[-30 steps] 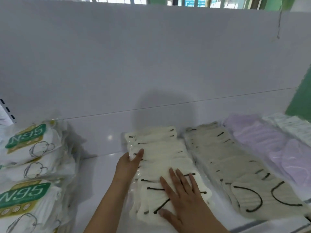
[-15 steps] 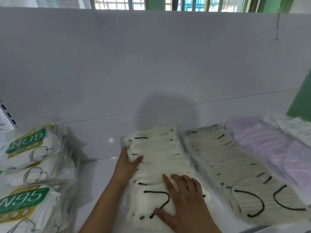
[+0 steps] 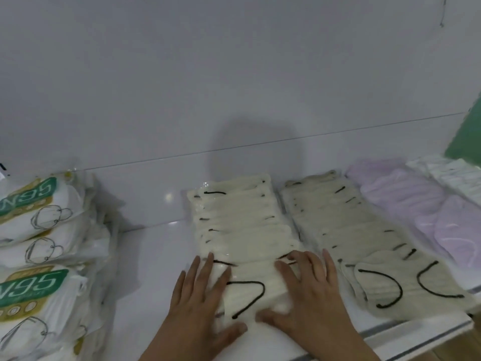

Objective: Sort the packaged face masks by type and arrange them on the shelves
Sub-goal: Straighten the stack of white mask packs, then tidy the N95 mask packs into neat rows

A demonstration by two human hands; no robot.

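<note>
White shelf [image 3: 156, 256] before us | cream mask row [image 3: 242, 230] mid-shelf | our left hand [image 3: 200, 300] and right hand [image 3: 309, 295] press flat, fingers spread, on its front pack | grey mask row [image 3: 364, 238] just right | N95 packs [image 3: 39, 230] left

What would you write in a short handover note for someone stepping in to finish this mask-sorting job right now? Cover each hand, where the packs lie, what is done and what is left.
Left hand: flat, fingers straight, pressing the near left side of the row of cream-white packaged masks with black ear loops.
Right hand: flat on the same row's near right side.
Beside it to the right lie the grey-beige packaged mask row, then the lilac packaged masks and white packaged masks at the far right. White N95 packs with green labels are stacked at the left of the white shelf.
Done: types sit in separate rows.
Left: square up the cream-white row's front packs.
</note>
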